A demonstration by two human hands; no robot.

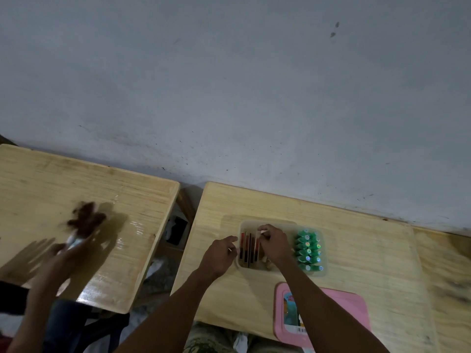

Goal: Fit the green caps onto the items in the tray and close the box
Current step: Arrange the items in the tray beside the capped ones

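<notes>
Within right grip (274, 244), item (263, 232) mostly hidden

Tray (267, 221): translucent, shallow, rounded corners, sits flat on the table, open. Left part holds the items (246, 247): slim red and dark sticks, uncapped, side by side, running far to near. Right part holds the green caps (308, 250): two tight rows lying on their sides, shiny iridescent ends facing right. One pale-tipped stick (262, 231) is at the tray's far edge, pinched by the right hand (274, 244). Pink lid (356, 309): off, flat on the table just nearer than the tray, picture label up, partly under the right forearm.
</notes>
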